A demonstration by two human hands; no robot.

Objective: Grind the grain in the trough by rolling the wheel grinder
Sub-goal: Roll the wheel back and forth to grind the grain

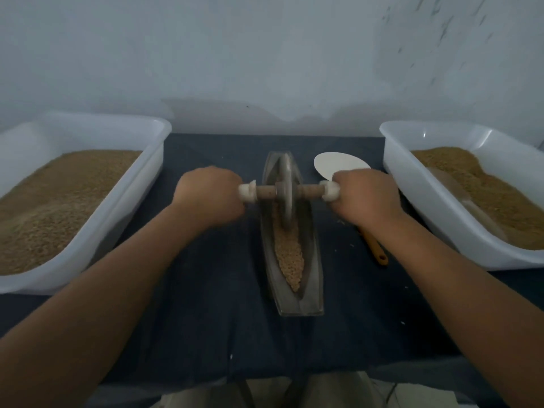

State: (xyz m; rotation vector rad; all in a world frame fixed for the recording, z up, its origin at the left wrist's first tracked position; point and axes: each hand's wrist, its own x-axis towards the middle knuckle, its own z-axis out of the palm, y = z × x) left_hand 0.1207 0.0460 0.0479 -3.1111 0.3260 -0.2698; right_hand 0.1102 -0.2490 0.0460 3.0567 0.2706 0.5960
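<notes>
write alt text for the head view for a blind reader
The left hand and right hand grip the axle ends of a wheel grinder standing in a long trough of grain. A left tub and right tub of grain flank it on a dark cloth, a spatula by the right hand.

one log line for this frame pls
phase: grinding | wheel grinder: upright in trough, far half | left hand: grips its left handle | right hand: grips its right handle | grain: along near half
</notes>
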